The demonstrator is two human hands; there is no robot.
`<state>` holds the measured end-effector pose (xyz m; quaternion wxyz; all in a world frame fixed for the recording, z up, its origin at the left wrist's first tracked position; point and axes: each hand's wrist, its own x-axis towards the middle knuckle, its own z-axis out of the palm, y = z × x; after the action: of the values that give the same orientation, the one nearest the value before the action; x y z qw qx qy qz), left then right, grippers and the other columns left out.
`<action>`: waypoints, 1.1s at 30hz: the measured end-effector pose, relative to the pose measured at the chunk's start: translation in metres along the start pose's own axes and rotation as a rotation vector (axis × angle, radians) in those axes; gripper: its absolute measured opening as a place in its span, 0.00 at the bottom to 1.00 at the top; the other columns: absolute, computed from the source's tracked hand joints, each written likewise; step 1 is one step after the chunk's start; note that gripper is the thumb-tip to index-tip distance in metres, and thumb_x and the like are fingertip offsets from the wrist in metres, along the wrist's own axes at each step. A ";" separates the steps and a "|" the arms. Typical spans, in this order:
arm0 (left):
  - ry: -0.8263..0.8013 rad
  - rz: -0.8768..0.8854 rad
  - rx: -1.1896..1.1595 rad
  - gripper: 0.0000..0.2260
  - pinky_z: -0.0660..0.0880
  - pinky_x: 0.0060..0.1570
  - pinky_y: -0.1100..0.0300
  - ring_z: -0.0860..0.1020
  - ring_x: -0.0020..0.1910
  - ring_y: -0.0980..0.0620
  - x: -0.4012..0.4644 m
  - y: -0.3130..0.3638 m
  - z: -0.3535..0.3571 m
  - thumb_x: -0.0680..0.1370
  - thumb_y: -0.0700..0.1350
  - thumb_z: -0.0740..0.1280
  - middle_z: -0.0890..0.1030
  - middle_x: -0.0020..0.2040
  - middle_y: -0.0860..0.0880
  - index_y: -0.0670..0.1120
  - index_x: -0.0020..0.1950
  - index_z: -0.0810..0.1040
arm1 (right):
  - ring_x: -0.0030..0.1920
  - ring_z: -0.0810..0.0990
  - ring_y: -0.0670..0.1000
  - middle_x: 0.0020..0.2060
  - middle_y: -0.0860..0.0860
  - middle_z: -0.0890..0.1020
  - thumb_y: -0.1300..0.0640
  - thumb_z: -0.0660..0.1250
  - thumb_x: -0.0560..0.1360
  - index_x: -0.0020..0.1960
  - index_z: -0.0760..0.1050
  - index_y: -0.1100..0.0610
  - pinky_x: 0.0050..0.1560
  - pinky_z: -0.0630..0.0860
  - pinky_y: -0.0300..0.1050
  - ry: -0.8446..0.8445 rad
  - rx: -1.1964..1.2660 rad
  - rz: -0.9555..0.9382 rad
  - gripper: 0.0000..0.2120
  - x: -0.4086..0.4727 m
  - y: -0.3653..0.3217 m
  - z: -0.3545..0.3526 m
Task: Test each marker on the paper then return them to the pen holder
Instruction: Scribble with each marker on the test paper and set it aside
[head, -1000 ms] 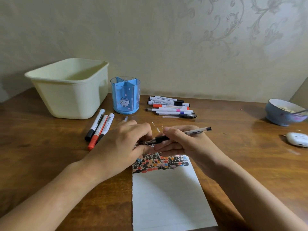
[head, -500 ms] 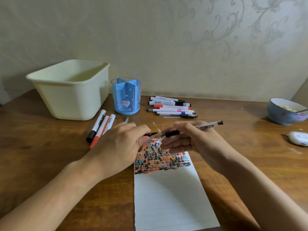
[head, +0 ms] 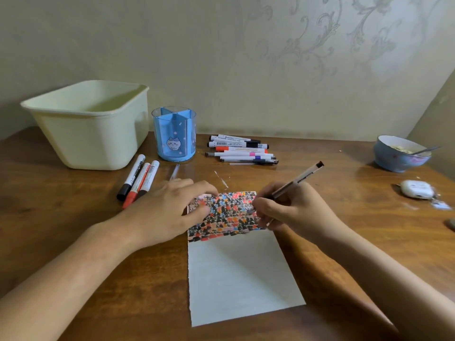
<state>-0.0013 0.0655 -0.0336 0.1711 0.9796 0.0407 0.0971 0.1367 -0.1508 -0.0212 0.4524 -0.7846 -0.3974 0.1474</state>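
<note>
- Patterned wallpaper [head: 320,45] fills the upper frame; below it I see a brown wooden tabletop [head: 344,217]
- At centre my right hand [head: 293,210] pinches a thin pen [head: 296,180], its tip down at the paper [head: 236,267], whose top band is crowded with coloured marks; my left hand [head: 170,212] lies flat, fingers spread, on that paper's upper left corner
- Left of centre, the blue pen holder [head: 174,134] stands upright beside a cream tub [head: 91,124]; three markers [head: 138,180] lie below them; more markers [head: 241,150] lie just right of the holder
- At right, a blue bowl [head: 401,153]
</note>
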 end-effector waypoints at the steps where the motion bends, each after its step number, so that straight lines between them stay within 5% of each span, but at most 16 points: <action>1: -0.021 0.015 0.042 0.16 0.63 0.43 0.68 0.69 0.48 0.65 0.001 -0.002 0.002 0.81 0.59 0.58 0.71 0.45 0.60 0.69 0.68 0.66 | 0.38 0.87 0.50 0.37 0.53 0.86 0.56 0.70 0.78 0.46 0.82 0.55 0.40 0.84 0.46 0.009 0.000 0.004 0.04 -0.004 0.005 0.000; 17: -0.070 -0.012 0.029 0.17 0.62 0.41 0.67 0.70 0.45 0.64 0.005 -0.005 0.007 0.80 0.60 0.61 0.71 0.40 0.60 0.70 0.68 0.69 | 0.32 0.84 0.44 0.31 0.43 0.85 0.61 0.72 0.75 0.42 0.80 0.50 0.36 0.78 0.36 -0.024 -0.084 -0.071 0.08 -0.012 0.012 0.004; 33: -0.073 -0.020 -0.001 0.16 0.62 0.43 0.66 0.69 0.44 0.67 0.003 -0.005 0.007 0.80 0.59 0.62 0.69 0.38 0.61 0.68 0.68 0.71 | 0.34 0.84 0.44 0.34 0.47 0.85 0.62 0.72 0.74 0.42 0.82 0.51 0.36 0.78 0.36 -0.018 -0.102 -0.098 0.06 -0.012 0.015 0.006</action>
<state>0.0033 0.0680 -0.0408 0.1739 0.9820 0.0440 0.0596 0.1327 -0.1609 -0.0379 0.4149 -0.7850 -0.4464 0.1118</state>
